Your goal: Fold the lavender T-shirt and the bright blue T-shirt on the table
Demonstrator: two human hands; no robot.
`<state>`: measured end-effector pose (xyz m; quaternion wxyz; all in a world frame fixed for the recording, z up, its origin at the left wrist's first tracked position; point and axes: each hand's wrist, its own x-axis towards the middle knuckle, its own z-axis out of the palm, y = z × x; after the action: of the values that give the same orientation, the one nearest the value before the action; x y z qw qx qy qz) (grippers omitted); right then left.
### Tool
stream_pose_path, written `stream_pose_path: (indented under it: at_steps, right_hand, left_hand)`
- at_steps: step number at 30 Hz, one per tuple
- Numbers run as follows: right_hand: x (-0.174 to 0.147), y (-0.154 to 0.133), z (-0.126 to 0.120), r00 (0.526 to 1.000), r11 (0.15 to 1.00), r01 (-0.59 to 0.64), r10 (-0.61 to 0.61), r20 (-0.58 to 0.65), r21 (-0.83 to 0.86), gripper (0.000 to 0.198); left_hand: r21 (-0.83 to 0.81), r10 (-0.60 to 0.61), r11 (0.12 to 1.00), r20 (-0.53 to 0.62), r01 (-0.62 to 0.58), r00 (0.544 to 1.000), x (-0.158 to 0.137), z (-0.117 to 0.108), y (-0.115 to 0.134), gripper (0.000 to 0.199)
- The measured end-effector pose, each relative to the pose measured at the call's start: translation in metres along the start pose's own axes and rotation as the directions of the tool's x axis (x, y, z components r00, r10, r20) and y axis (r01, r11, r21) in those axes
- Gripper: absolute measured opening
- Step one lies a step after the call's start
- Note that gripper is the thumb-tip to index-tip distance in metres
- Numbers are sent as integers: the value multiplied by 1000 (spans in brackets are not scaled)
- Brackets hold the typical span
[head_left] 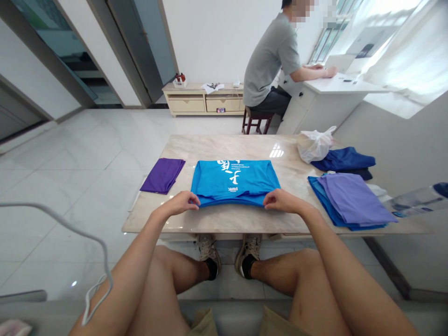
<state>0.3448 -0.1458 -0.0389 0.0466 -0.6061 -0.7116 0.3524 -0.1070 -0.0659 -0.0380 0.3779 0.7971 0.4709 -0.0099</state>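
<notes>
A bright blue T-shirt (210, 182) with white lettering lies folded into a wide rectangle in the middle of the marble-patterned table (196, 147). At its near left corner, my left hand (182, 203) pinches the edge of the cloth between thumb and fingers. My right hand (283, 200) grips the near right corner the same way. Between the hands the near edge sags slightly and shows several layers. To the left sits a folded purple cloth (163, 175), apart from my left hand.
At the table's right lie a lavender folded cloth (357, 198) on blue ones, dark blue clothing (345, 158), a white plastic bag (315, 144) and a clear bottle (418, 200). Beyond, a person in grey (271, 60) sits at a white desk (336, 85). A cable (70, 221) hangs at left.
</notes>
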Motion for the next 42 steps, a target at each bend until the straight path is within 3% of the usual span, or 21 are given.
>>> stream_pose_path:
  at_steps: [2, 4, 8, 11, 14, 21, 27, 34, 42]
  right_hand:
    - [-3, 2, 0, 996, 999, -14, 11, 90, 35, 11]
    - [-4, 6, 0, 1000, 999, -14, 14, 7, 41, 14]
    - [2, 17, -3, 980, 997, -77, 72, -185, -20, 19]
    - [8, 26, -3, 963, 982, -167, 144, -226, -89, 20]
    - [12, 29, -1, 947, 960, -243, 203, -249, -140, 22]
    - [23, -3, 3, 939, 948, -263, 209, -273, -179, 25]
    - [29, -27, 2, 938, 956, -244, 189, -291, -165, 29]
    - [19, -8, 3, 910, 955, -286, 246, -333, -74, 30]
    - [-9, 18, 10, 855, 935, -355, 334, -396, 22, 26]
  left_hand:
    - [-86, 2, 996, 143, 11, 990, -6, 2, -4, 33]
    - [-145, 24, 989, 158, -1, 987, -10, 4, -4, 49]
    - [-126, 21, 992, 15, -19, 1000, -10, 6, -2, 62]
    - [-48, -11, 999, -88, 6, 996, -1, 9, 2, 53]
    - [30, 45, 999, -184, -40, 982, 12, 14, 15, 40]
    - [197, 118, 978, -253, -68, 960, 34, 28, 73, 31]
    - [299, 82, 953, -99, -49, 992, 40, 47, 122, 32]
    - [398, 24, 917, -65, 4, 998, 64, 85, 182, 30]
    - [393, 4, 915, -232, 90, 973, 107, 158, 261, 48]
